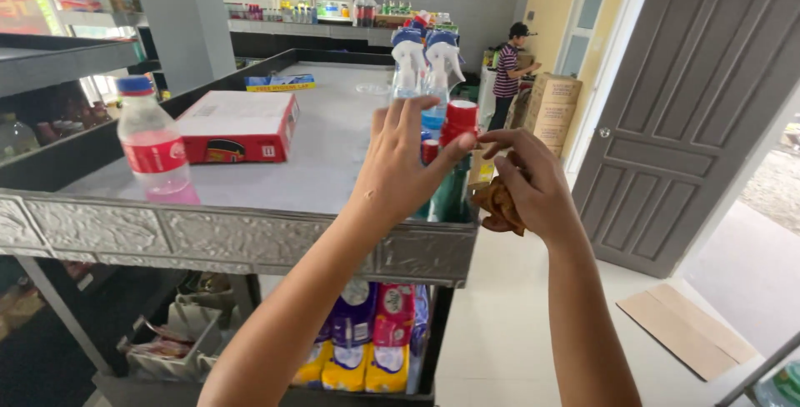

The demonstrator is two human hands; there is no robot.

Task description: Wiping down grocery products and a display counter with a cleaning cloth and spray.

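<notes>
A small shop room with a grey door (692, 115) at the right and stocked shelves along the back wall holds a grey desk (250, 236) with an embossed metal front edge. At the desk's right corner, the left hand (408, 165) has its fingers spread and closed around a red-capped bottle (457, 119), thumb pressed on its side just below the cap. The right hand (529, 182) is just beside the bottle on its right, fingers curled on a brown crumpled thing (497, 205). Blue-topped spray bottles (425, 61) stand right behind. A pink drink bottle (154, 144) and a red box (242, 126) sit well apart at left.
</notes>
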